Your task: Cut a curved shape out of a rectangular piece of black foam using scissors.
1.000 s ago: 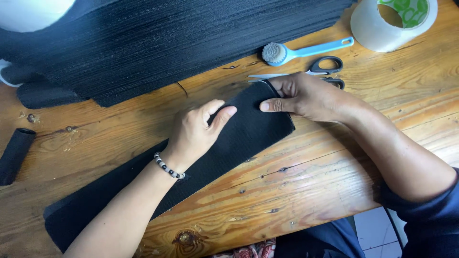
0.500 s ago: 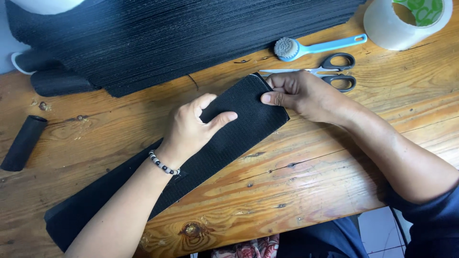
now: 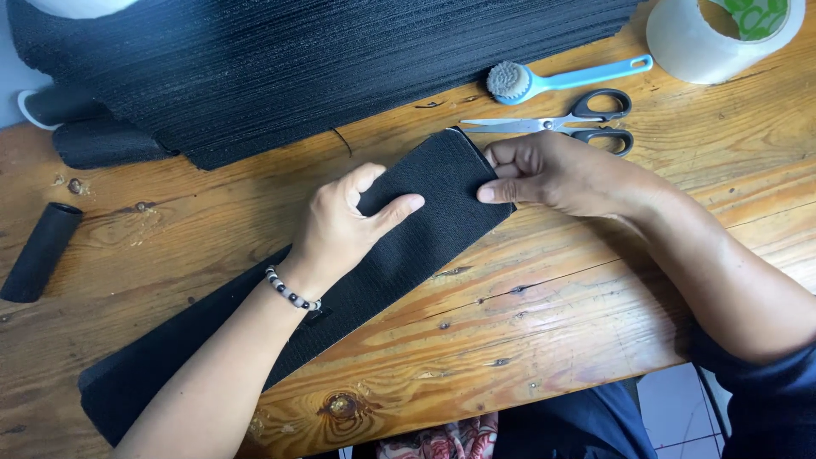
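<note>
A: Head view, item one: long black fabric strip (image 3: pixel 408 229), lying slantwise across the wooden table (image 3: pixel 595 297), running from the near left edge up toward the scissors (image 3: pixel 561 126).

B: Hands on it?

A: Both. Left hand (image 3: pixel 344 225) is lying open and flat on the strip's middle, fingers spread, pressing rather than gripping. Right hand (image 3: pixel 552 174) is pinching the strip's far end, thumb and fingertips closed on the folded edge.

B: Surrounding items?

A: Blue-handled brush (image 3: pixel 544 81) lying just beyond the scissors; roll of clear tape (image 3: pixel 722 38) at the far right corner; tall stack of black strips (image 3: pixel 297 59) along the back; small black roll (image 3: pixel 38 251) sitting well apart at the left. Beaded bracelet (image 3: pixel 291 291) on the left wrist.

B: Risks?

A: As a judgement: the fold is depending on that pinch, so loosening it may be letting the end spring open. The flat palm is only pressing, so the strip could be sliding skew on the smooth wood. The scissor points are lying close to the right knuckles, so a careless shift could be nicking skin or cloth.
</note>
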